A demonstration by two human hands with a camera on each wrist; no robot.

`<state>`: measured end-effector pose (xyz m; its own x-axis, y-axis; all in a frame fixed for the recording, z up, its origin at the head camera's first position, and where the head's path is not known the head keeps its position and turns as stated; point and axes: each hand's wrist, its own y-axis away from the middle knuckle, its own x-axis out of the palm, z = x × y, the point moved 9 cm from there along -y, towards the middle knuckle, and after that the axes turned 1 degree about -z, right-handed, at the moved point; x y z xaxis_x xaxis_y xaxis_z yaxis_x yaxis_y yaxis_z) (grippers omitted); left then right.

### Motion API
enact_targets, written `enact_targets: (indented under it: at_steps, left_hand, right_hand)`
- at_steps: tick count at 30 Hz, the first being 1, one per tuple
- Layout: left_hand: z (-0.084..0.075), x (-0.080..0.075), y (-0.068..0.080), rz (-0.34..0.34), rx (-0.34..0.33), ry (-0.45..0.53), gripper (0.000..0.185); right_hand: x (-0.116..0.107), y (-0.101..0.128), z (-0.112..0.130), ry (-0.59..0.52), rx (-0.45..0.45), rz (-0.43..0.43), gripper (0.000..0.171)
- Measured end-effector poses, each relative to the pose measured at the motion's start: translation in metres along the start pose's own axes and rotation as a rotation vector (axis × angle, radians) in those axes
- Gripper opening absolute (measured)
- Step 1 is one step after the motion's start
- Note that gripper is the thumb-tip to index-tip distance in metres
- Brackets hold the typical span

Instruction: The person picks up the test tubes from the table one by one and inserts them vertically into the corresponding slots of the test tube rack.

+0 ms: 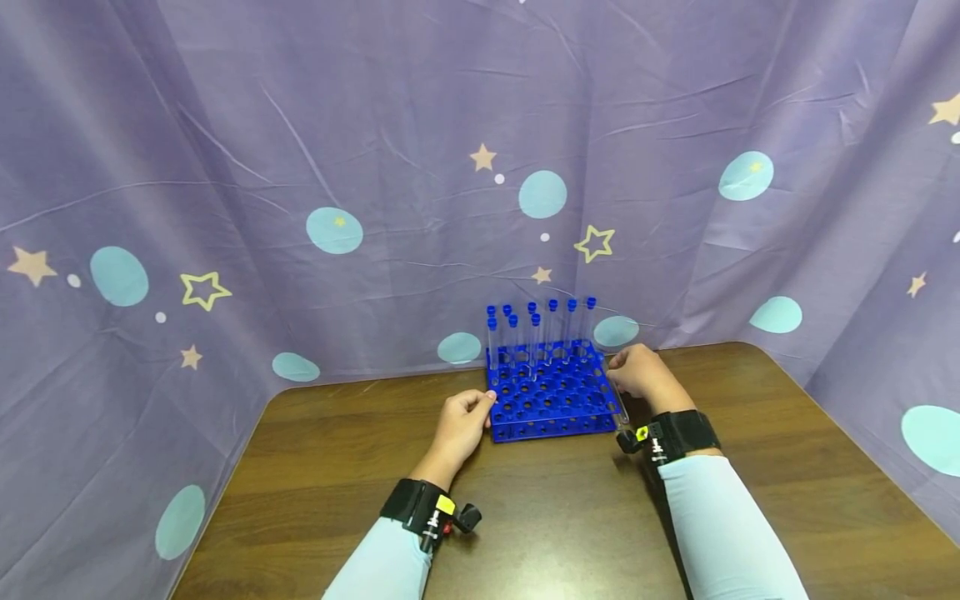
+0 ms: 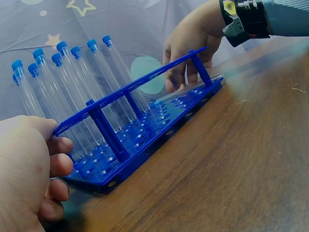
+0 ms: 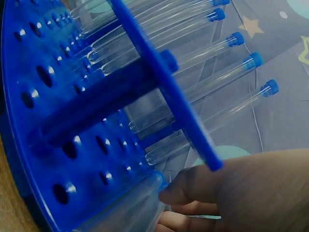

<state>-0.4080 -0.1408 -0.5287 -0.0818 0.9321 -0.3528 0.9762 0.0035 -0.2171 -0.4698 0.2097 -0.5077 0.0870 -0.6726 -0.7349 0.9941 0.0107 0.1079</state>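
A blue test tube rack (image 1: 555, 396) stands on the table, with several clear tubes (image 2: 46, 79) with blue caps upright in its back rows. My left hand (image 1: 462, 423) holds the rack's left side, thumb on the top plate and fingers curled below it. At the opposite side, my right hand (image 1: 639, 372) pinches a lone test tube (image 3: 125, 208) near its blue-capped end. That tube lies alongside the rack's right edge, its rounded end toward me. In the left wrist view the right fingers (image 2: 176, 79) reach down behind the rack.
The brown wooden table (image 1: 525, 517) extends in front and to both sides of the rack. A purple curtain (image 1: 420, 167) with stars and blue spots hangs right behind the table's back edge. Black straps with small cameras sit on both wrists.
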Motion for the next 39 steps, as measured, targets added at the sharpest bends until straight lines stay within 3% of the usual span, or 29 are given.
enact_targets:
  at_steps: [8, 14, 19, 23, 39]
  left_hand:
    - [0.000, 0.000, 0.000, -0.002, -0.006, 0.001, 0.037]
    - [0.000, 0.000, 0.000, 0.001, -0.010, -0.001, 0.037]
    - [0.000, 0.000, 0.000, 0.000, -0.006, -0.007, 0.037]
    - [-0.001, 0.000, 0.000, -0.002, -0.005, -0.008, 0.037]
    - [-0.002, -0.001, 0.001, 0.001, -0.004, -0.001, 0.037]
  right_hand:
    - [0.000, 0.002, -0.002, 0.036, 0.000, -0.025, 0.029]
    - [-0.008, 0.002, -0.005, 0.139, -0.005, -0.060, 0.029]
    - [-0.011, -0.001, -0.010, 0.158, -0.044, -0.083, 0.023]
    - [-0.012, 0.005, -0.006, 0.175, -0.012, -0.092, 0.015]
    - [-0.005, 0.005, -0.013, 0.203, 0.019, -0.080, 0.028]
